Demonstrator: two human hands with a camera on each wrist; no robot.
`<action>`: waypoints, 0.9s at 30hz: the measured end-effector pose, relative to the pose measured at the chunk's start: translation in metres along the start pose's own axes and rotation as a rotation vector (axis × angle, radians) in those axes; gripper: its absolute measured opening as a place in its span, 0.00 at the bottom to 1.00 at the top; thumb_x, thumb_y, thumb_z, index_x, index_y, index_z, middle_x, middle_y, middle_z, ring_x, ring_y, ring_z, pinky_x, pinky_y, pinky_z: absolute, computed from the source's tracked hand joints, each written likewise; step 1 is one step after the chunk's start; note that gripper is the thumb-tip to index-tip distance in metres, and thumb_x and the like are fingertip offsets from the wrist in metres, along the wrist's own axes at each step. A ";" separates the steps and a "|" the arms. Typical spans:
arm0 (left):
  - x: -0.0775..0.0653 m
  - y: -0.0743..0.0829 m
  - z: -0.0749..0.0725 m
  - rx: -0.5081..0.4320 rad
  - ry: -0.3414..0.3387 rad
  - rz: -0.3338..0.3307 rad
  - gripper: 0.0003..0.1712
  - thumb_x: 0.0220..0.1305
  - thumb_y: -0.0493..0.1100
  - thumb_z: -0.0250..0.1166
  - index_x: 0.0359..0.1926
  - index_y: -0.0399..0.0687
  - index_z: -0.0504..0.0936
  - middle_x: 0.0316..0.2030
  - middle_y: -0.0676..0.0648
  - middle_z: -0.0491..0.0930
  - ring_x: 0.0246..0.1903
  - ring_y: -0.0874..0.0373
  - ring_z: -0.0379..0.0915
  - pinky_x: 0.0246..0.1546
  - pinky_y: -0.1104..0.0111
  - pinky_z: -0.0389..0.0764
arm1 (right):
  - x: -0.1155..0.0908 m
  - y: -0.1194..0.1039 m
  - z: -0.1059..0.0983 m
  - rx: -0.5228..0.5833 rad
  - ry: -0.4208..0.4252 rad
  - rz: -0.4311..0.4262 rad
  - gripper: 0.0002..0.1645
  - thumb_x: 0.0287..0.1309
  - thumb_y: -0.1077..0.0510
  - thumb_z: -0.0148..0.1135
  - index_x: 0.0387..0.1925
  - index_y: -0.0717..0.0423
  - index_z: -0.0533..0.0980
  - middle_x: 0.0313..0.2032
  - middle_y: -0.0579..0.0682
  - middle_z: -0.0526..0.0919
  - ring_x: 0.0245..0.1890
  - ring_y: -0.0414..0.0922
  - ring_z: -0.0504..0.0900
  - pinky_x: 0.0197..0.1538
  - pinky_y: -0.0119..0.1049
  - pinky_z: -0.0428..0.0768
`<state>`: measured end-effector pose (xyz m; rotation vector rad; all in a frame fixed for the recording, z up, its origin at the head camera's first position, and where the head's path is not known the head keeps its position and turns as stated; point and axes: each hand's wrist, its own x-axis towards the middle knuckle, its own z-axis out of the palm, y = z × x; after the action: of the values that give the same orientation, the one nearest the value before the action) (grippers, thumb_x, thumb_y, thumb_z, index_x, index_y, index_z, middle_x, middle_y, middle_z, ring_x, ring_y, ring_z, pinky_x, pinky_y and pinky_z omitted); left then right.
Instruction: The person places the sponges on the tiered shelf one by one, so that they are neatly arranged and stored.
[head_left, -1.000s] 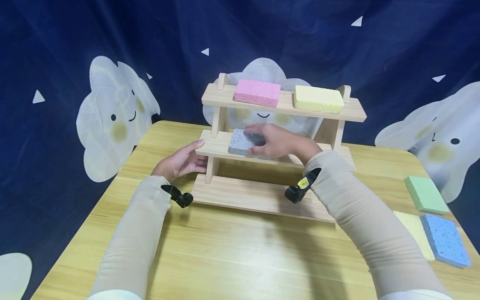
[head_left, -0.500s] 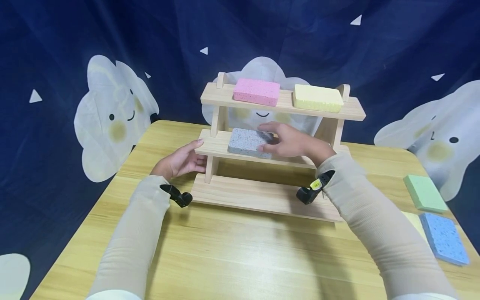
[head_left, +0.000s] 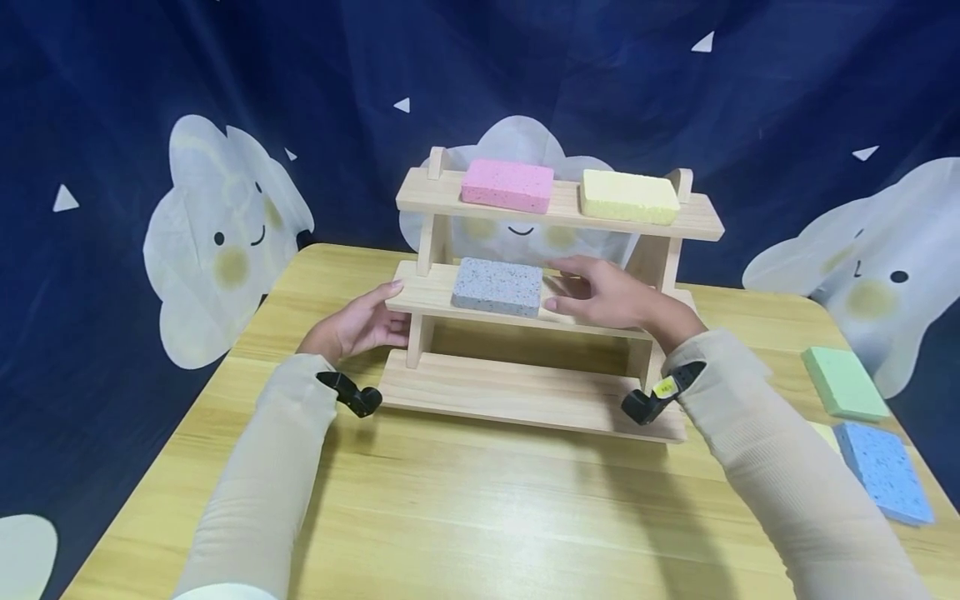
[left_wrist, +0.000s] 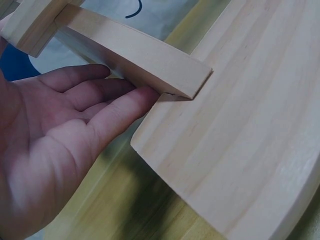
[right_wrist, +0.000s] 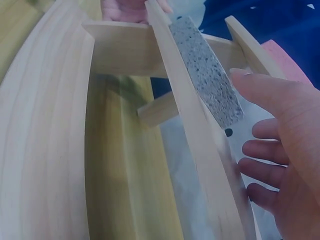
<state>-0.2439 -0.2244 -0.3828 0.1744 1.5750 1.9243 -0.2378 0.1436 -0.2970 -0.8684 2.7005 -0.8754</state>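
A three-tier wooden display shelf [head_left: 525,392] stands on the table. My left hand [head_left: 367,321] grips the left end of its middle tier, thumb on top and fingers below; in the left wrist view those fingers [left_wrist: 122,107] lie against the upright. On the middle tier sits a grey speckled sponge [head_left: 497,286]. My right hand [head_left: 611,293] is just right of it, fingers loosely bent and parted, holding nothing. The right wrist view shows a gap between the right thumb and the sponge's end. A pink sponge [head_left: 507,185] and a pale yellow sponge [head_left: 630,197] rest on the top tier.
On the table [head_left: 450,517] at the right lie a green sponge [head_left: 845,383], a blue sponge [head_left: 885,472] and a yellow one partly hidden by the right sleeve. A dark blue curtain [head_left: 300,58] with cloud prints hangs behind the shelf.
My right hand has let go of the grey sponge and moved off to the right, uncovering it. The left hand keeps its place on the shelf.
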 end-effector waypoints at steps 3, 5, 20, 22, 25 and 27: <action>0.000 0.000 0.000 0.005 -0.001 0.002 0.32 0.73 0.58 0.35 0.69 0.49 0.43 0.65 0.29 0.52 0.65 0.36 0.51 0.50 0.58 0.77 | -0.008 0.005 -0.001 -0.030 0.020 0.010 0.42 0.56 0.45 0.64 0.66 0.62 0.62 0.64 0.58 0.68 0.64 0.51 0.65 0.66 0.48 0.63; -0.001 0.000 0.000 0.006 -0.002 0.005 0.32 0.73 0.58 0.36 0.69 0.48 0.43 0.65 0.28 0.51 0.65 0.36 0.51 0.50 0.59 0.77 | -0.013 0.008 -0.002 -0.048 0.030 0.017 0.42 0.56 0.45 0.64 0.66 0.61 0.62 0.64 0.57 0.68 0.65 0.51 0.64 0.66 0.49 0.61; 0.000 -0.001 -0.002 0.011 -0.015 0.015 0.36 0.72 0.60 0.38 0.70 0.45 0.42 0.67 0.26 0.48 0.66 0.33 0.48 0.50 0.59 0.76 | -0.046 0.022 -0.008 -0.068 0.087 0.053 0.39 0.58 0.46 0.63 0.64 0.62 0.65 0.62 0.61 0.69 0.64 0.56 0.66 0.65 0.52 0.62; 0.000 -0.001 -0.002 0.010 -0.013 0.013 0.36 0.72 0.60 0.37 0.70 0.45 0.42 0.67 0.26 0.48 0.66 0.34 0.48 0.49 0.59 0.77 | -0.050 0.023 -0.008 -0.068 0.097 0.051 0.38 0.57 0.46 0.63 0.64 0.63 0.65 0.61 0.62 0.70 0.62 0.56 0.68 0.63 0.53 0.64; 0.000 -0.002 -0.002 0.005 -0.008 0.012 0.34 0.72 0.59 0.37 0.70 0.46 0.43 0.67 0.27 0.49 0.66 0.34 0.48 0.49 0.60 0.77 | -0.057 0.026 -0.007 -0.076 0.118 0.046 0.38 0.57 0.47 0.64 0.63 0.63 0.66 0.60 0.62 0.71 0.61 0.56 0.68 0.62 0.53 0.65; -0.001 -0.002 -0.001 0.003 -0.010 0.012 0.34 0.73 0.59 0.37 0.70 0.46 0.43 0.67 0.27 0.49 0.66 0.33 0.47 0.49 0.60 0.77 | -0.062 0.029 -0.007 -0.082 0.134 0.044 0.37 0.57 0.48 0.64 0.63 0.63 0.66 0.60 0.62 0.71 0.61 0.57 0.68 0.62 0.53 0.65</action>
<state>-0.2432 -0.2253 -0.3843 0.1950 1.5742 1.9273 -0.2036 0.2015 -0.3087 -0.7885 2.8777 -0.8477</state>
